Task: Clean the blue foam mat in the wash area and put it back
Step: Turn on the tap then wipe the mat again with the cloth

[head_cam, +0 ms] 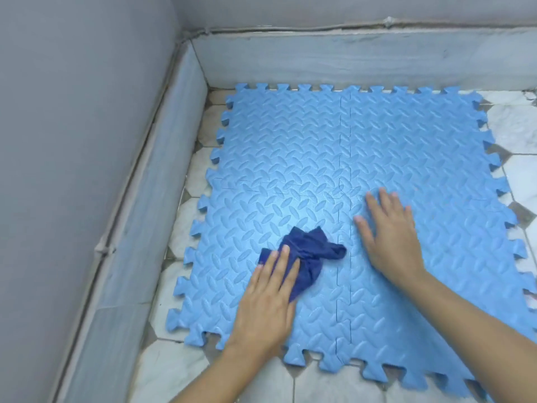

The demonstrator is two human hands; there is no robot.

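Blue foam mat flat on tiled floor, tucked near corner of grey wall and low ledge
Four puzzle pieces locked together, bumpy pattern on top
Dark blue cloth bunched on near-left piece
Left hand pressing flat on cloth, fingers out straight, likely to wipe
Right hand wide open, palm down on mat, holding nothing, probably to keep mat from sliding
Wiping looks under way; putting back not yet done

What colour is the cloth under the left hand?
Dark navy blue cloth, much darker than the light blue mat; the head view shows it.
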